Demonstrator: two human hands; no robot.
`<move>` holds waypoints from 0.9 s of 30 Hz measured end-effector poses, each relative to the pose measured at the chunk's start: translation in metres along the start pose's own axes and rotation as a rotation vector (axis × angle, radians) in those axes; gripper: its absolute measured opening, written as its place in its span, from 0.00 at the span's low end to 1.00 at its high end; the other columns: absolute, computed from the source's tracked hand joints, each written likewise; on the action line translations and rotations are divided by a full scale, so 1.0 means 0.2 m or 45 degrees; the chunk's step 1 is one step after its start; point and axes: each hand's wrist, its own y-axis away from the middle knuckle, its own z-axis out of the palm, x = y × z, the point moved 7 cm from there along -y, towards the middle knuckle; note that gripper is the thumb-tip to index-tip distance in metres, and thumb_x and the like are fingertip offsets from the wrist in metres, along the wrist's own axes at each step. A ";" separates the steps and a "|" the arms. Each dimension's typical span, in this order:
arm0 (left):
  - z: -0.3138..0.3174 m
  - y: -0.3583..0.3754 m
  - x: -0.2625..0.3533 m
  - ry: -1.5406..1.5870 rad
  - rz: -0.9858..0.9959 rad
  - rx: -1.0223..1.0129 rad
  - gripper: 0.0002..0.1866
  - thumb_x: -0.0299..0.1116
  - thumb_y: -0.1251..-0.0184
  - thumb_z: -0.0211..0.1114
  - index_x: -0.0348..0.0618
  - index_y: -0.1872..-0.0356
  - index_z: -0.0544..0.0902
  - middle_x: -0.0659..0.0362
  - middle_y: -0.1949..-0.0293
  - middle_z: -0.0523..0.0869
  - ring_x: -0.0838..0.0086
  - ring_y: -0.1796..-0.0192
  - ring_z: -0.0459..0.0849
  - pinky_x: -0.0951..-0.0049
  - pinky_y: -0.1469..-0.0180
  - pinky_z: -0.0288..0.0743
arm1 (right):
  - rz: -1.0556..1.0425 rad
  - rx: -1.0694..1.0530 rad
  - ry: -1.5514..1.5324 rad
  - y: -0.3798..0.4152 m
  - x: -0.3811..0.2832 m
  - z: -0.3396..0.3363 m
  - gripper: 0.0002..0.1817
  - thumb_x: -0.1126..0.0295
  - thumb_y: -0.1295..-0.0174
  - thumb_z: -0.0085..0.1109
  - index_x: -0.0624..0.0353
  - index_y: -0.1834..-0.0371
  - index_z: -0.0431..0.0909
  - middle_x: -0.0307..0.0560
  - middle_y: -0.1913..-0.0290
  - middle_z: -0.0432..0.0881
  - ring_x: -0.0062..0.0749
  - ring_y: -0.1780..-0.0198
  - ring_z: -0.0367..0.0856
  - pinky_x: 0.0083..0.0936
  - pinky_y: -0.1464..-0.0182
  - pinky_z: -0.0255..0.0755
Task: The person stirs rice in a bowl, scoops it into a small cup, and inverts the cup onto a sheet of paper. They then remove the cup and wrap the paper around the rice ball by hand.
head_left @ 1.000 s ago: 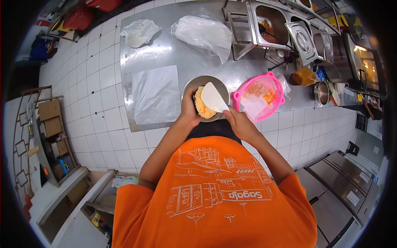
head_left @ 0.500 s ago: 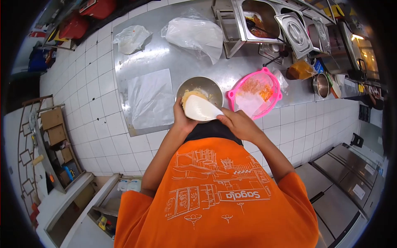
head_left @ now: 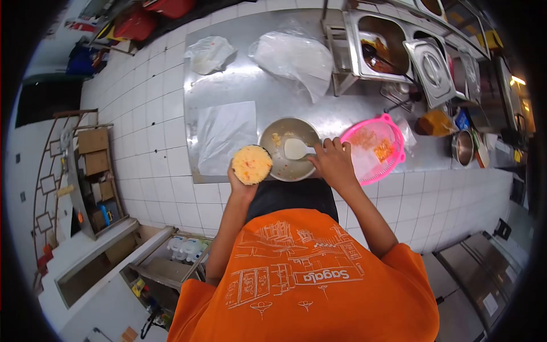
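Note:
My left hand (head_left: 243, 187) is wrapped round a small dark-rimmed bowl packed with yellow-orange rice (head_left: 252, 165), held level at the left of a metal mixing bowl (head_left: 298, 170). A few yellow rice clumps cling inside the mixing bowl. My right hand (head_left: 335, 164) grips the handle end of a white rice paddle (head_left: 295, 149), whose blade lies inside the mixing bowl. Just right of this hand stands a pink plastic basket (head_left: 400, 130) with orange shreds and a white sheet in it.
The steel table (head_left: 228, 85) bears a white plastic sheet (head_left: 227, 134), a crumpled plastic bag (head_left: 209, 55) and a larger bag (head_left: 293, 54). At the back right is a rack with steel food pans (head_left: 370, 25) and a tilted lid (head_left: 431, 71). A steel pot (head_left: 463, 145) stands at the far right.
The left hand has brought the rice-filled small bowl out to the left of the mixing bowl. The paddle has come off the rice and down into the mixing bowl. The view has shifted.

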 end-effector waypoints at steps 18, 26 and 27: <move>-0.05 -0.11 0.59 -1.292 0.231 -0.554 0.16 0.34 0.19 0.51 0.43 0.38 0.76 0.54 0.41 0.83 0.71 0.38 0.82 0.63 0.32 0.73 | 0.137 0.409 -2.090 -0.17 -0.91 0.48 0.54 0.70 0.53 0.85 0.62 0.26 0.55 0.52 0.34 0.72 0.36 0.31 0.73 0.35 0.28 0.69; -0.52 -0.43 1.01 -2.817 1.229 -0.576 0.48 0.60 0.35 0.67 0.53 0.18 0.60 0.53 0.16 0.52 0.54 0.15 0.46 0.28 0.22 0.34 | 0.469 0.434 -1.114 -0.33 -1.07 0.76 0.49 0.69 0.53 0.80 0.68 0.28 0.61 0.58 0.38 0.73 0.47 0.34 0.76 0.38 0.34 0.73; -0.53 -0.43 1.02 -2.793 1.227 -0.585 0.49 0.62 0.37 0.67 0.54 0.18 0.60 0.53 0.16 0.52 0.55 0.15 0.46 0.29 0.22 0.35 | 0.429 0.386 -0.941 -0.38 -1.10 0.71 0.50 0.69 0.55 0.80 0.69 0.28 0.61 0.59 0.39 0.73 0.50 0.35 0.75 0.39 0.34 0.73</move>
